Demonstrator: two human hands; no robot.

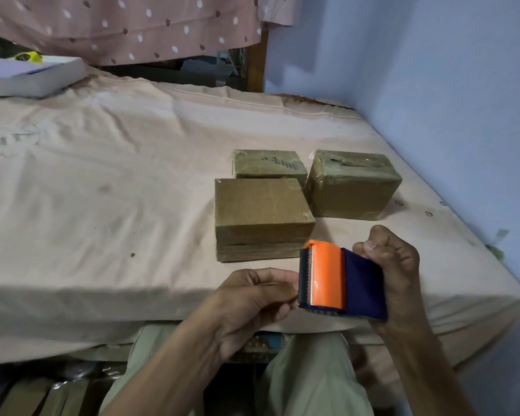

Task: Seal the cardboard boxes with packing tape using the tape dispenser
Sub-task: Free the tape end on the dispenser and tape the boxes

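Three brown cardboard boxes lie on the bed. The nearest box (261, 216) sits in front of a second box (269, 163), and a third box (353, 184) stands to their right. All three show glossy tape on their tops. My right hand (394, 274) grips the blue body of an orange and blue tape dispenser (339, 280), held just in front of the nearest box. My left hand (252, 298) has its fingers curled at the dispenser's toothed cutting edge; whether it pinches a tape end I cannot tell.
The bed (102, 190) is covered by a wrinkled pinkish sheet. A white flat box (33, 76) with a yellow object lies at the far left. A blue wall (448, 100) runs along the right. My knees are under the bed's front edge.
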